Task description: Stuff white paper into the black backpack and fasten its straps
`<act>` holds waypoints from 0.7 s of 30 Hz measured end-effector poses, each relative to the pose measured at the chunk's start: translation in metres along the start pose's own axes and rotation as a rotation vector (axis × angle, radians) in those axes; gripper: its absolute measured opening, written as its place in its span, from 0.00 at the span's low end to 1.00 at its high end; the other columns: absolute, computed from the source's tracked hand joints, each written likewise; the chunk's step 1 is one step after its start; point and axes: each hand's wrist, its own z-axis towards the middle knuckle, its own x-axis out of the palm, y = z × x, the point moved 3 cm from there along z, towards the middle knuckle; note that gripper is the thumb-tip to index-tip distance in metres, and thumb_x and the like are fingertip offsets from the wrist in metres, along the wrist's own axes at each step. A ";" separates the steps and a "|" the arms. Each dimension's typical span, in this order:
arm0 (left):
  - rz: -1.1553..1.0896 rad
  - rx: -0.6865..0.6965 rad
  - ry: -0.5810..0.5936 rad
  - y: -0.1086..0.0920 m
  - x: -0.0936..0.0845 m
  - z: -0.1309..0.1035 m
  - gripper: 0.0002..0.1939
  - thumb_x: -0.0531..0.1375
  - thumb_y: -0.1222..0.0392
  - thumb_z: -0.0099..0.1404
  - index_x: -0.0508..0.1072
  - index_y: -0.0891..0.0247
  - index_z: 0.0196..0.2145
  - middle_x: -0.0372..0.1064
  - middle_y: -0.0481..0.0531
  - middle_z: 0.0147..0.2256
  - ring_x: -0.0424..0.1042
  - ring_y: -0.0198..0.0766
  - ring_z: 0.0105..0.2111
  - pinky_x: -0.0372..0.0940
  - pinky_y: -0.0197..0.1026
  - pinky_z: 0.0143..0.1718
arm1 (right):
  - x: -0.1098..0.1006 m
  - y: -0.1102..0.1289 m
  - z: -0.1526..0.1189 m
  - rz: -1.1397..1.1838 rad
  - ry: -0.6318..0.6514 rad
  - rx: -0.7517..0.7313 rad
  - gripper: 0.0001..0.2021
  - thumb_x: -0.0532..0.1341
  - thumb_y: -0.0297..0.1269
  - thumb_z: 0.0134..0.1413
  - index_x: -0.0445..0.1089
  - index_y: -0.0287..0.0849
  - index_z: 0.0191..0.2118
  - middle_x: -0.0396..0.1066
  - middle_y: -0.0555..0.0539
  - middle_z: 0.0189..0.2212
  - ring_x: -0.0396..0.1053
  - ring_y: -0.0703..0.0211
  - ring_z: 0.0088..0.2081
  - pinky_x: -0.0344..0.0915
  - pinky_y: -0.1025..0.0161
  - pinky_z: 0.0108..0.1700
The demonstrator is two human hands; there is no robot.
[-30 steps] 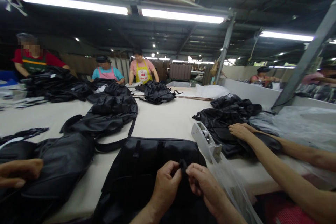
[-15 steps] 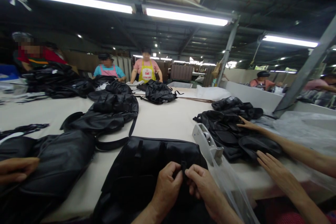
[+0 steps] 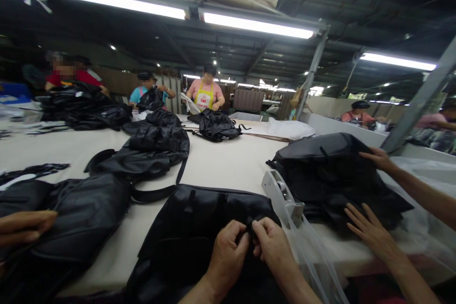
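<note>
A black bag [image 3: 178, 247] lies flat on the pale table right in front of me, with short straps along its upper part. Over its right half, my left hand [image 3: 230, 249] and my right hand [image 3: 269, 242] meet, fingertips nearly touching. Both hands pinch a small black strap [image 3: 250, 229] on the bag between thumb and fingers. The strap's lower end is hidden by the fingers.
A grey dispenser [image 3: 283, 194] stands right of the bag, with clear plastic hanging beside it. Another person's hands handle a black bag [image 3: 320, 171] at the right; one hand rests on a bag [image 3: 85, 218] at the left. More bags and people are beyond.
My hands stay at the same strap, with the fingertips slightly shifted and closer together. At the right, the neighbour's bag has been raised and spread open. The view has shifted slightly.
</note>
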 end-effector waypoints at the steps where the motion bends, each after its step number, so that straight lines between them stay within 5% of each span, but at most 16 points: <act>1: 0.023 0.004 -0.010 0.000 0.000 0.000 0.08 0.53 0.62 0.62 0.69 0.63 0.28 0.66 0.48 0.28 0.66 0.35 0.30 0.56 0.35 0.34 | -0.001 0.003 0.001 -0.037 -0.044 -0.046 0.16 0.51 0.50 0.56 0.60 0.42 0.28 0.61 0.54 0.18 0.62 0.66 0.18 0.56 0.68 0.22; 6: 0.026 -0.032 -0.007 0.000 -0.001 0.002 0.08 0.53 0.62 0.63 0.68 0.63 0.27 0.66 0.47 0.28 0.65 0.35 0.30 0.56 0.35 0.33 | -0.004 0.004 -0.006 0.017 -0.043 -0.173 0.19 0.49 0.54 0.59 0.58 0.44 0.45 0.65 0.53 0.25 0.64 0.64 0.23 0.62 0.66 0.27; 10: -0.010 -0.035 0.004 0.000 0.000 0.002 0.08 0.53 0.61 0.62 0.68 0.63 0.27 0.64 0.47 0.27 0.64 0.34 0.29 0.55 0.35 0.32 | -0.002 -0.009 -0.014 0.104 0.055 -0.177 0.21 0.52 0.55 0.57 0.59 0.43 0.45 0.66 0.52 0.28 0.66 0.63 0.28 0.63 0.66 0.30; 17: 0.056 -0.010 0.005 0.002 -0.001 -0.002 0.07 0.53 0.62 0.61 0.67 0.63 0.27 0.65 0.48 0.28 0.64 0.35 0.31 0.56 0.36 0.34 | 0.003 -0.003 -0.002 -0.001 -0.122 -0.200 0.22 0.49 0.55 0.57 0.59 0.43 0.47 0.63 0.53 0.24 0.63 0.62 0.24 0.62 0.63 0.30; 21: 0.009 -0.041 0.006 -0.001 -0.004 -0.001 0.08 0.53 0.61 0.62 0.67 0.63 0.26 0.64 0.47 0.27 0.64 0.34 0.29 0.56 0.35 0.33 | 0.001 0.001 0.001 -0.043 -0.079 -0.209 0.23 0.48 0.56 0.58 0.60 0.44 0.48 0.63 0.53 0.25 0.64 0.61 0.27 0.62 0.62 0.32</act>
